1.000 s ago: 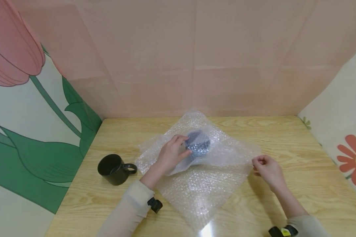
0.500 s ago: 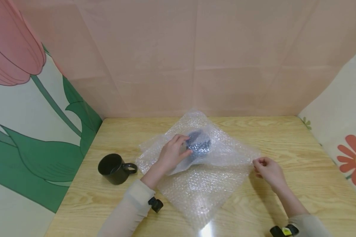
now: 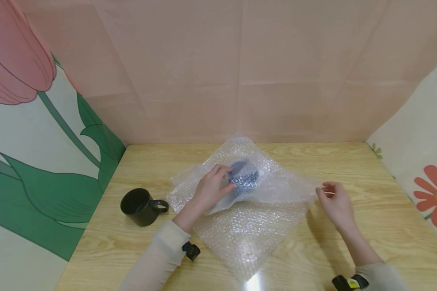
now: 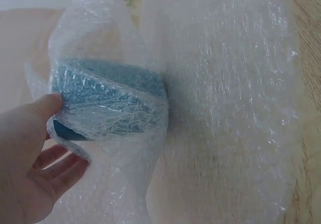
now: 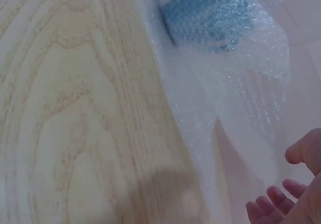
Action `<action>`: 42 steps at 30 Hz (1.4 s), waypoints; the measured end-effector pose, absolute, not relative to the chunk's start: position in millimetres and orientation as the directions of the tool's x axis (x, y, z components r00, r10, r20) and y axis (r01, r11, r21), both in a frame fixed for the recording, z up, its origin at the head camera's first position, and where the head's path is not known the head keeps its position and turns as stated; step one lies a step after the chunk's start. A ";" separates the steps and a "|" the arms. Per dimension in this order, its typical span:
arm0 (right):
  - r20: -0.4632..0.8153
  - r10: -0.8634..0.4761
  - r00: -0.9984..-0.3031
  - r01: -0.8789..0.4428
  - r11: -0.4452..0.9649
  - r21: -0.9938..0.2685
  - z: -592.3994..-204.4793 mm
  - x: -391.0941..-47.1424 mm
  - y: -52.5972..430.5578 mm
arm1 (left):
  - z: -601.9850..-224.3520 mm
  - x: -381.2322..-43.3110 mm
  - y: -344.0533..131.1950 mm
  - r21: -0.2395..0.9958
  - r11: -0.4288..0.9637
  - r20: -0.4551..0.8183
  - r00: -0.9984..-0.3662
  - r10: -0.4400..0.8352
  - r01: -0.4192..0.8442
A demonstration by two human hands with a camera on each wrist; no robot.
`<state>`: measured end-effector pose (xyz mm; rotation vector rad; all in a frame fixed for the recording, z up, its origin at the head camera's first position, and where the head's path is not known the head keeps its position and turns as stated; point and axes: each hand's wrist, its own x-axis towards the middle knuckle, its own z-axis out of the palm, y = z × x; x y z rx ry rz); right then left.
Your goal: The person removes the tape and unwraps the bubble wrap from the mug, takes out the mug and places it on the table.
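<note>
A blue cup (image 3: pixel 245 174), rounded and seen blurrily through bubble wrap (image 3: pixel 247 234), is partly covered by a folded layer of the sheet near the table's middle. My left hand (image 3: pixel 212 189) grips its left side; in the left wrist view the thumb presses at the cup's edge, with the other fingers lower at the loose wrap edge. At the sheet's right corner is my right hand (image 3: pixel 336 206). The right wrist view shows that hand (image 5: pixel 288 189) with thumb and fingers apart, nothing between them. The cup's far side is hidden.
A black mug (image 3: pixel 140 207) stands upright left of the bubble wrap, its handle toward the sheet. The wooden table (image 3: pixel 386 226) meets a pinkish cloth backdrop (image 3: pixel 236 72). Flower-patterned panels flank both sides.
My right hand has moved slightly right and its thumb and fingers have parted, letting go of the wrap's right corner. My left hand and the cup have stayed in place.
</note>
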<state>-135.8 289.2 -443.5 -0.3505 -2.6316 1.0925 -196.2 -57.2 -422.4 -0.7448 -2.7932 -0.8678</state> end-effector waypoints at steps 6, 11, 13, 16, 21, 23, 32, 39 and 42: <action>0.214 0.282 -0.935 0.043 0.690 -0.723 -431.1 -137.8 288.1 | -422.8 -196.7 -57.3 0.497 0.709 0.268 -0.866 0.423 0.500; 0.238 0.222 -0.946 -0.014 0.702 -0.712 -421.6 -139.2 284.1 | -423.1 -196.6 -57.7 0.493 0.712 0.268 -0.866 0.422 0.500; 0.247 0.204 -0.947 -0.034 0.704 -0.710 -418.7 -139.9 281.7 | -423.1 -196.5 -57.7 0.493 0.714 0.266 -0.867 0.421 0.497; 0.262 0.174 -0.949 -0.064 0.710 -0.701 -413.5 -139.9 277.2 | -422.9 -196.1 -57.4 0.494 0.715 0.263 -0.868 0.420 0.495; 0.294 0.118 -0.949 -0.126 0.710 -0.693 -403.3 -139.4 267.4 | -422.9 -195.9 -57.1 0.495 0.716 0.260 -0.870 0.419 0.492; 0.311 0.094 -0.946 -0.157 0.705 -0.691 -398.9 -139.0 262.8 | -423.0 -196.0 -57.0 0.494 0.719 0.256 -0.872 0.417 0.489; 0.391 0.023 -0.920 -0.268 0.690 -0.672 -385.6 -138.5 238.4 | -424.3 -196.0 -57.6 0.492 0.716 0.270 -0.869 0.415 0.495; 0.437 -0.029 -0.899 -0.340 0.676 -0.654 -382.5 -140.3 221.2 | -425.1 -196.1 -57.5 0.486 0.720 0.271 -0.869 0.415 0.495; 0.456 -0.048 -0.889 -0.366 0.673 -0.643 -382.3 -141.1 214.6 | -423.9 -195.6 -57.2 0.491 0.723 0.260 -0.873 0.412 0.487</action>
